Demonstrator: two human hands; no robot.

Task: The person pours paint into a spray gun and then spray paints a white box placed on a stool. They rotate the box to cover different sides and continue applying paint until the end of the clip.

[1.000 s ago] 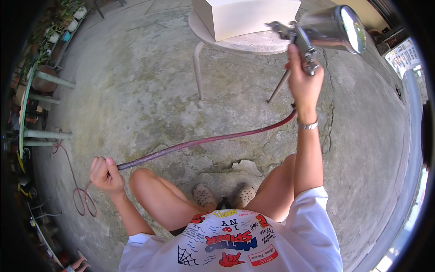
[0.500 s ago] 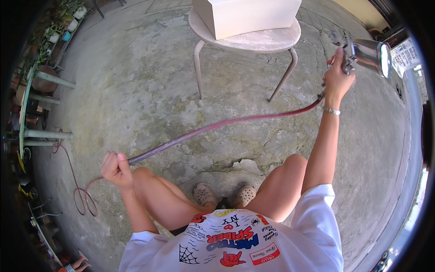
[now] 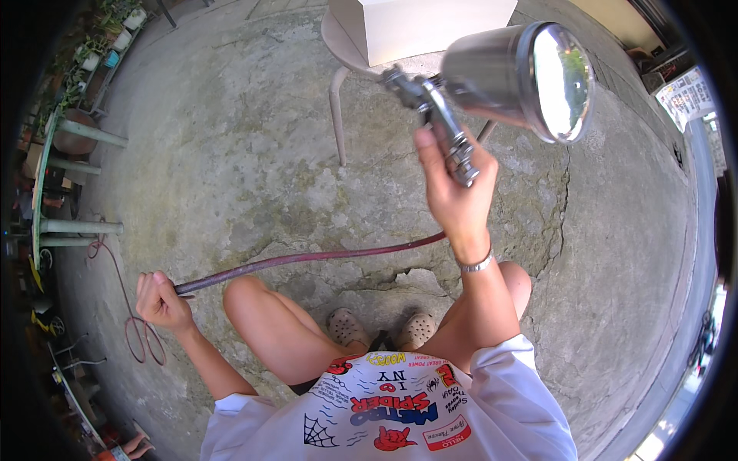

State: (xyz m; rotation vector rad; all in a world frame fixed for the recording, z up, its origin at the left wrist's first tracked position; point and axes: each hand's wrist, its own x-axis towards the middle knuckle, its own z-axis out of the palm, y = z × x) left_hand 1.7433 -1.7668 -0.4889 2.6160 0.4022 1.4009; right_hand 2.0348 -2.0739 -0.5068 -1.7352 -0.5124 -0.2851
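Note:
My right hand [image 3: 459, 184] is wrapped around the handle of a metal spray gun [image 3: 442, 115], raised in front of the stool. A shiny silver cup [image 3: 492, 69] is attached to the gun, slanting to the right. From below that hand a reddish hose [image 3: 330, 255] runs left across my knees. My left hand [image 3: 163, 300] is closed around the hose beside my left knee. Behind the gun, a white box [image 3: 430, 27] sits on a pale round stool [image 3: 338, 38]; the cup and gun hide part of the stool.
Loops of hose [image 3: 144, 342] lie on the cracked concrete floor [image 3: 231, 154] at the left. Beyond them are green table legs [image 3: 81, 227] and potted plants [image 3: 92, 58] on a rack. A printed sheet [image 3: 684, 100] is at the far right.
My right hand has swung the spray gun left and nearer, from right of the stool to in front of it. My left hand, still gripping the hose, has shifted left and slightly down.

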